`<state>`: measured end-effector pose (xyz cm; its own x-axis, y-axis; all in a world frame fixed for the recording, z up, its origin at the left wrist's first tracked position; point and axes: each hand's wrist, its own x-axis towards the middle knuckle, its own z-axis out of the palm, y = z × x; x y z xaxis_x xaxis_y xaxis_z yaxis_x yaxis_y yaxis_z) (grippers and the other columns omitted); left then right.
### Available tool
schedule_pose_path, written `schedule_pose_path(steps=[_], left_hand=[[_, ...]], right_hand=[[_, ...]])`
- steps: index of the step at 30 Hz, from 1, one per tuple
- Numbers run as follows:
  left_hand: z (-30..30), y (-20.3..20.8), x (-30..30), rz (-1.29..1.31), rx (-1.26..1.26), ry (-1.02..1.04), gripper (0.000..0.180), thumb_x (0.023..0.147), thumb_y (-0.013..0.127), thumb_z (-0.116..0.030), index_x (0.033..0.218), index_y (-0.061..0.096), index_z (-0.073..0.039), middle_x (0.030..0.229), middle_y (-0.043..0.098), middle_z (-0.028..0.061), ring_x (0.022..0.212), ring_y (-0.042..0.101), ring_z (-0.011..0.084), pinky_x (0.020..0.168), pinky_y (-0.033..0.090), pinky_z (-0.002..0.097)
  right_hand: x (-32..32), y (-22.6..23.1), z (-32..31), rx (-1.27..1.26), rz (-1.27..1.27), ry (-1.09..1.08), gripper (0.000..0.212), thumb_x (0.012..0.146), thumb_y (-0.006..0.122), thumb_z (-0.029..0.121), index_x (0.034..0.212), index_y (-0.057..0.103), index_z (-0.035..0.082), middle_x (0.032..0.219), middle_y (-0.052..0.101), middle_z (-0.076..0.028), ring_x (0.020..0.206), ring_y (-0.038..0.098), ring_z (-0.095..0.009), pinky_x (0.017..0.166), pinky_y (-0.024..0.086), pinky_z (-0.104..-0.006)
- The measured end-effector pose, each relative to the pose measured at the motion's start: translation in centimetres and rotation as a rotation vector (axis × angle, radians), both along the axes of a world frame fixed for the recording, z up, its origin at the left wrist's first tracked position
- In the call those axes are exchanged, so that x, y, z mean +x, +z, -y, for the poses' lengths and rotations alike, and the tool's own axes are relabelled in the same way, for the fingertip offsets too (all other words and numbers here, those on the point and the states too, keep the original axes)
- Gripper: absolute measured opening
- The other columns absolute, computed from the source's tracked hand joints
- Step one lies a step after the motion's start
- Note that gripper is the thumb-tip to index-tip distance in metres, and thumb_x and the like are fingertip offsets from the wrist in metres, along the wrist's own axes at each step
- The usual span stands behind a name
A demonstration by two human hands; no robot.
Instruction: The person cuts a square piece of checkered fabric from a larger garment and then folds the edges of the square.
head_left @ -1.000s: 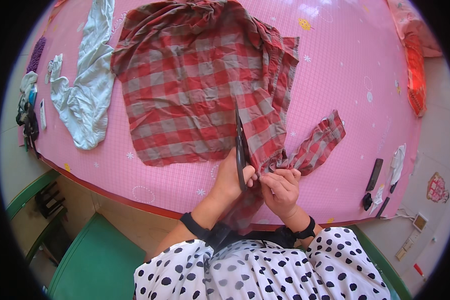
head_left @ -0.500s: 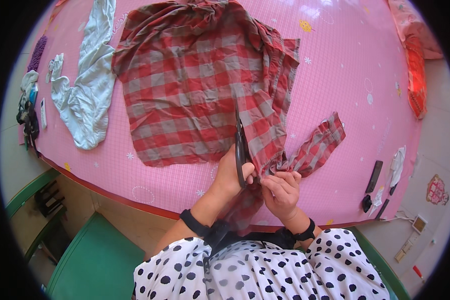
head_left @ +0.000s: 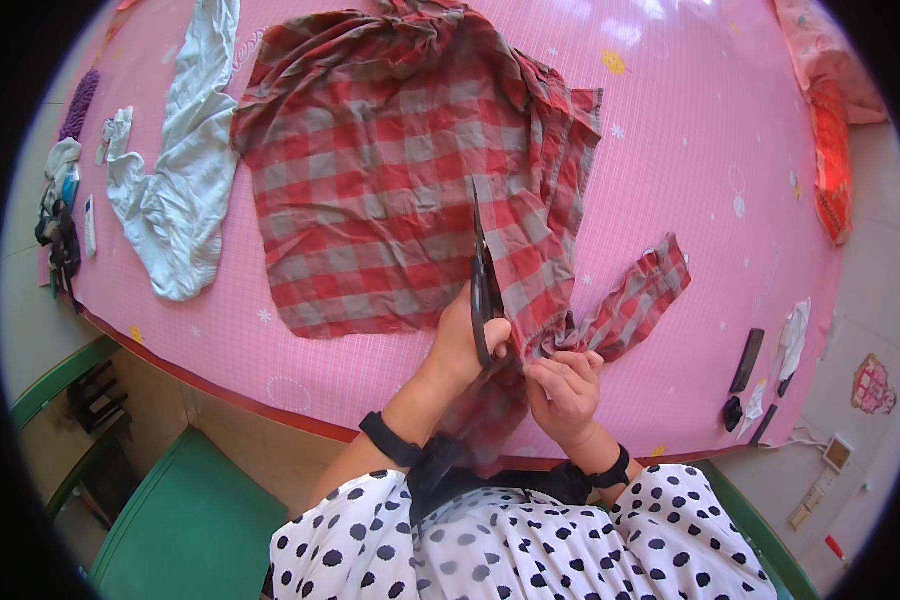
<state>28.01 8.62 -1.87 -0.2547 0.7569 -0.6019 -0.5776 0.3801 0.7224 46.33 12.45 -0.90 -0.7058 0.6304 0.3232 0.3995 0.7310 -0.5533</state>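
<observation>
A red and grey plaid shirt (head_left: 380,190) lies spread over the pink table, its lower part slit by a cut. My left hand (head_left: 462,340) is closed round the handles of black scissors (head_left: 483,285), whose blades point away from me along the cut. Just right of them, my right hand (head_left: 565,392) pinches the bunched edge of the shirt. A sleeve (head_left: 638,298) of the same plaid stretches out beyond that hand, and a loose part of the cloth hangs over the table's near edge between my wrists.
White-blue cloth (head_left: 182,200) lies left of the shirt. Dark small items and a white packet (head_left: 795,335) sit at the table's right side, with orange and pink fabric (head_left: 832,150) at the far right corner. A green chair (head_left: 190,510) stands at the near left.
Both hands keep their hold on the scissors and the shirt. The whole view has shifted slightly, and more of the scissor blades' length shows above the cloth.
</observation>
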Motion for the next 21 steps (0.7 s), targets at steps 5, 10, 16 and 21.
schedule_pose_path(steps=[5,10,16,21], left_hand=[[0.2,0.5,-0.5,0.016,-0.014,-0.018,0.015,0.076,0.058,-0.009,0.088,0.055,0.000,0.068,0.059,0.0062,0.054,0.059,0.0161,0.050,0.046,0.0289],[0.2,1.0,-0.8,0.003,-0.052,-0.017,0.015,0.077,0.059,-0.010,0.088,0.055,-0.001,0.069,0.059,0.0063,0.054,0.059,0.0161,0.050,0.046,0.0289],[-0.4,0.1,-1.6,-0.008,0.000,-0.051,0.018,0.075,0.061,-0.015,0.087,0.056,-0.001,0.071,0.059,0.0065,0.058,0.058,0.0168,0.054,0.046,0.0294],[-0.9,0.4,-2.2,-0.006,0.013,-0.073,0.018,0.074,0.059,-0.014,0.086,0.056,-0.001,0.071,0.059,0.0067,0.058,0.058,0.0171,0.055,0.046,0.0292]], right_hand=[[-0.3,0.5,0.1,0.003,-0.006,-0.001,0.023,0.070,0.076,0.001,0.090,0.071,0.010,0.087,0.070,-0.001,0.078,0.062,-0.019,0.078,0.037,-0.0357],[-0.5,0.7,0.4,0.005,-0.007,-0.005,0.023,0.070,0.076,0.001,0.090,0.071,0.010,0.087,0.070,-0.001,0.078,0.062,-0.019,0.078,0.037,-0.0356],[-0.7,0.8,0.5,0.010,-0.009,-0.007,0.023,0.069,0.076,0.000,0.089,0.071,0.010,0.086,0.070,-0.001,0.077,0.061,-0.019,0.078,0.037,-0.0353],[-0.7,1.0,0.5,0.006,-0.001,-0.010,0.023,0.069,0.077,0.000,0.090,0.071,0.010,0.086,0.071,-0.001,0.077,0.061,-0.019,0.079,0.037,-0.0350]])
